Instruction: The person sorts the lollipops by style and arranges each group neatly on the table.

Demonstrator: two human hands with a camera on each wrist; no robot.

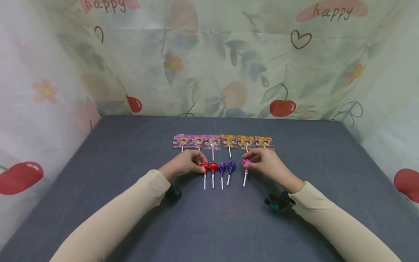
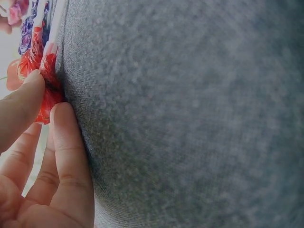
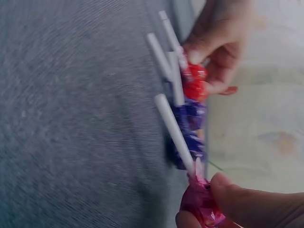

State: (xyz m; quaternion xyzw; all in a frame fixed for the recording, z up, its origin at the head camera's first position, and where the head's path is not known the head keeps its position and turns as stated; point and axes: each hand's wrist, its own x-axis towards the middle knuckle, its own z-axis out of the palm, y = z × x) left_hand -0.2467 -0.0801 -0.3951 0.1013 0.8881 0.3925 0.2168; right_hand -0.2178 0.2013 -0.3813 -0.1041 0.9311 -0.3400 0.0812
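My left hand (image 1: 186,163) pinches the head of a red-wrapped lollipop (image 2: 50,99) between thumb and fingers, at the left end of a front row. Another red lollipop (image 1: 213,166) lies right beside it, then two purple lollipops (image 1: 222,166), all with white sticks toward me. On the right, my right hand (image 1: 266,162) holds a pink lollipop (image 3: 197,202) by its wrapped head, thumb against the wrapper. Its white stick (image 1: 244,181) points toward me, and a gap separates it from the nearer purple lollipop (image 1: 231,166).
Behind the front row lie flat-packed lollipops: three in pink wrappers (image 1: 212,141) at left, three in yellow wrappers (image 1: 228,141) at right, some sticks partly hidden by my hands. A dark grey cloth (image 1: 216,225) covers the table. A printed curtain (image 1: 209,72) hangs behind.
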